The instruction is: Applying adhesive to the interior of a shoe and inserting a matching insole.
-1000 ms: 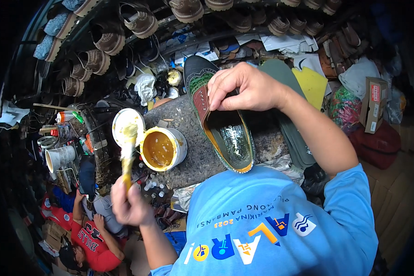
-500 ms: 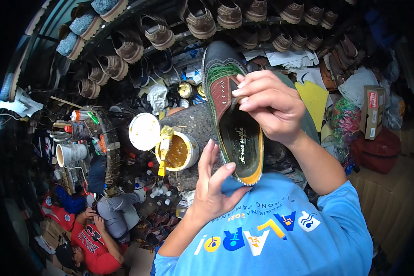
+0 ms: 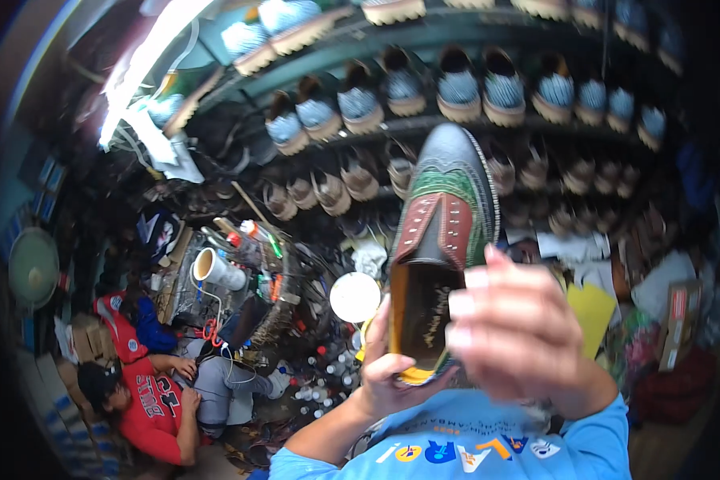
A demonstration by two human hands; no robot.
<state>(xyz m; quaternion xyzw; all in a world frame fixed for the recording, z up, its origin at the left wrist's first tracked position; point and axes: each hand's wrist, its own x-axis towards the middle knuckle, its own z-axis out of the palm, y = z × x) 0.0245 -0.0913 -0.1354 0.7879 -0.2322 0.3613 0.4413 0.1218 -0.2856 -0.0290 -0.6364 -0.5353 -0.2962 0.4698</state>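
Observation:
A leather lace-up shoe with a dark grey toe, green side panels and a reddish-brown lacing part is held up in front of me, toe pointing away. Its eyelets have no laces, and yellow lining shows inside the collar. My left hand grips the heel end, thumb over the back rim and fingers along the left side. By the right edge of the opening is my right hand, blurred by motion. Its fingers look apart and loosely bent, with nothing visible in them; whether they touch the shoe is unclear.
Shelves of blue-patterned shoes and brown shoes run across the back. Left of the shoe are a round white lid, a white cup and small bottles. A person in red sits lower left. Yellow sheet lies right.
The view has tilted up, showing more shelves. The shoe now stands more upright, its opening toward me. My right hand has left the tongue area and moved to the collar's right side.

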